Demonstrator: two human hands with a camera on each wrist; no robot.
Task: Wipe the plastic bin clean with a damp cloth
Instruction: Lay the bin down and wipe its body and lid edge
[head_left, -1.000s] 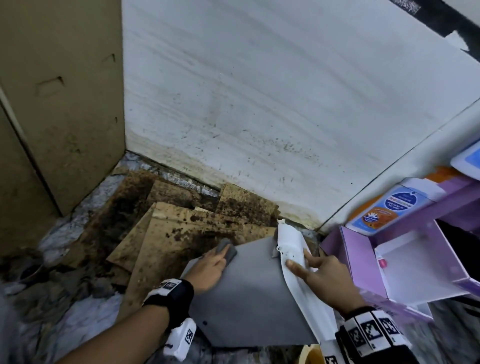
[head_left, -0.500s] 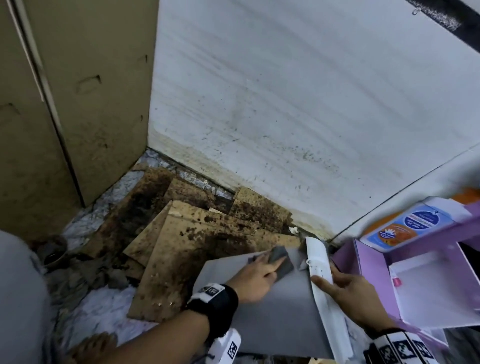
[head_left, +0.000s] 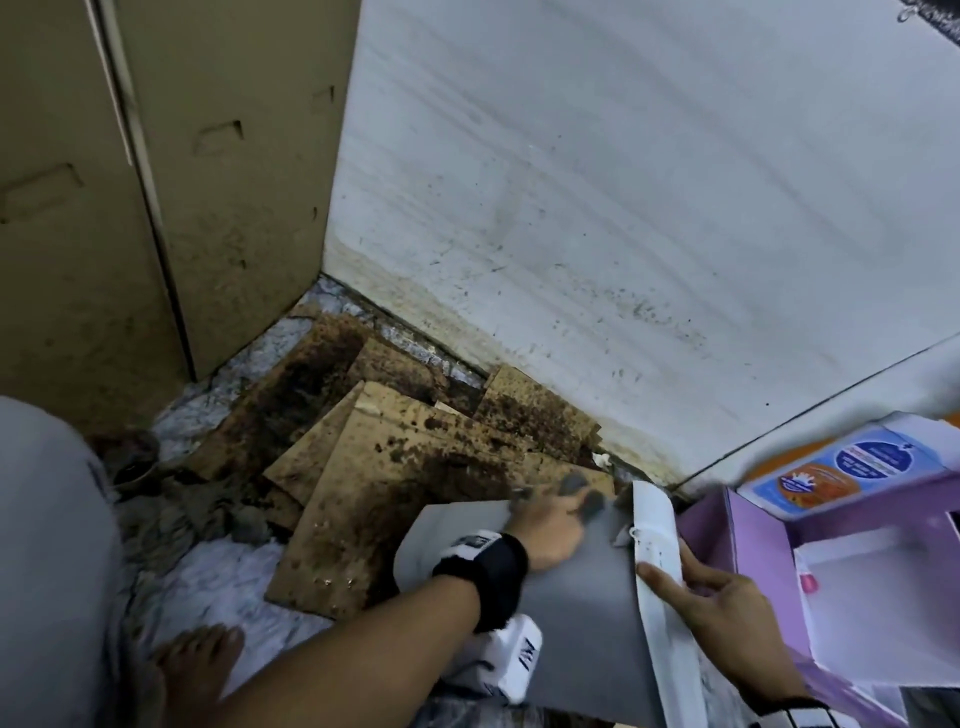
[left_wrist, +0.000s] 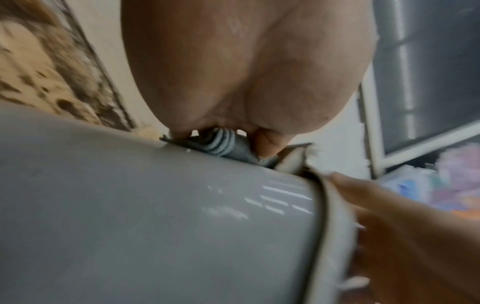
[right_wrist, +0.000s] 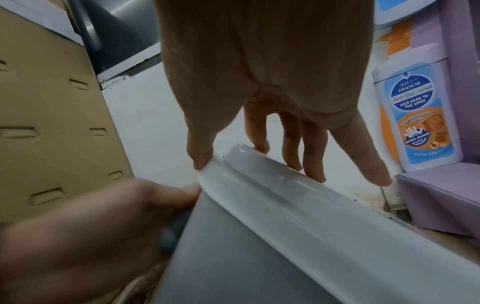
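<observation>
I see a grey plastic bin (head_left: 582, 613) lying on its side on a marble floor (head_left: 218, 571), in a corner between a white wall (head_left: 623, 208) and a tan panelled cabinet (head_left: 156, 182). Its smooth grey side faces up, and its white rim (head_left: 655, 551) runs along the right.

My left hand (head_left: 550, 530) lies on the far part of that grey side. Its grip is curled over a folded grey cloth (left_wrist: 221, 147), pinching it between thumb and fingers and pressing it against the plastic close to the rim. In the head view this hand and the cloth are blurred.

My right hand (right_wrist: 272, 102) steadies the bin by the rim. Its grip is clamped on the white rim (right_wrist: 298, 205): the thumb sits on the near side, and the fingers (right_wrist: 311, 154) reach over the far side, fairly straight and a little spread.

Beyond the bin, stained brown cardboard sheets (head_left: 415, 452) lie flat on the floor, dark with dirt towards the wall. Just to the right of the bin stands a purple box (head_left: 753, 561), open, with a white inside. A bottle of kids' wash (right_wrist: 415, 115) with a blue and orange label stands upright at the box. At the lower left of the head view I see a bare foot (head_left: 202, 660) on the floor and a grey-clothed knee (head_left: 47, 545).
</observation>
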